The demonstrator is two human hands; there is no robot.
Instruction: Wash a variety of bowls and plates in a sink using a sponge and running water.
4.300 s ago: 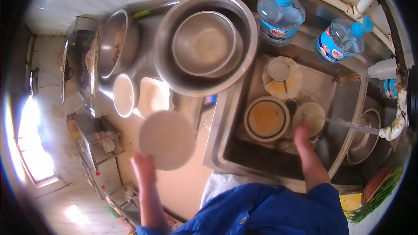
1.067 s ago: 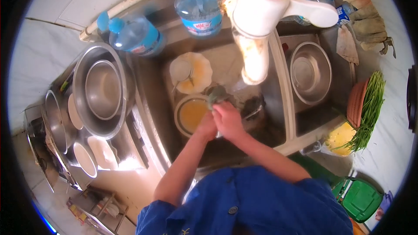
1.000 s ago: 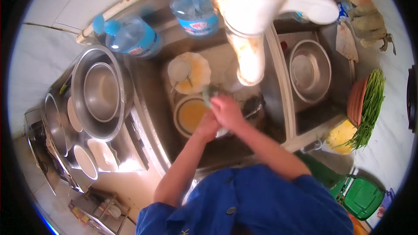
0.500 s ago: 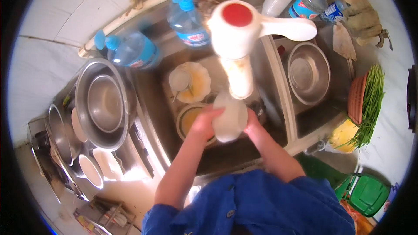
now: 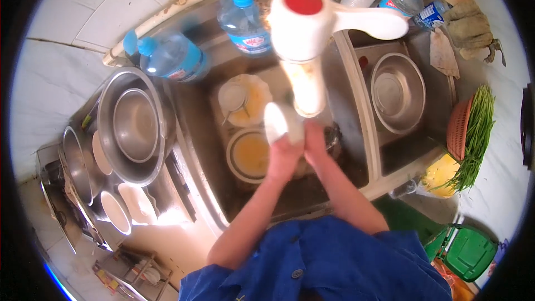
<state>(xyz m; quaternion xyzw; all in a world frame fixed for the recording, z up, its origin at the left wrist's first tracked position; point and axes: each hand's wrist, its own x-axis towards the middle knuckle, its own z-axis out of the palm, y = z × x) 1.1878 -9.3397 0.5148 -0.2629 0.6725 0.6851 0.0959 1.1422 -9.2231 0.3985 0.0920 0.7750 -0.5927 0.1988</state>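
- The left hand [image 5: 285,150] grasps the near side of a white bowl [image 5: 275,121], which is tilted on edge.
- The right hand [image 5: 315,140] is close by on the bowl's other side; it is blurred, so whether it grips anything cannot be told.
- The bowl is over the sink [image 5: 301,196], between left edge and divider [image 5: 362,122], just beside the spout of the white tap [image 5: 301,28].
- A round dish of yellow-orange liquid [image 5: 248,155] sits left of the hands, toward the sink's left edge.
- Toward the far left corner, a white plate [image 5: 264,90] bears a small cup [image 5: 230,96].
- Two pump bottles [image 5: 243,25] stand along the far edge.
- Right of the divider is a metal bowl [image 5: 384,114].
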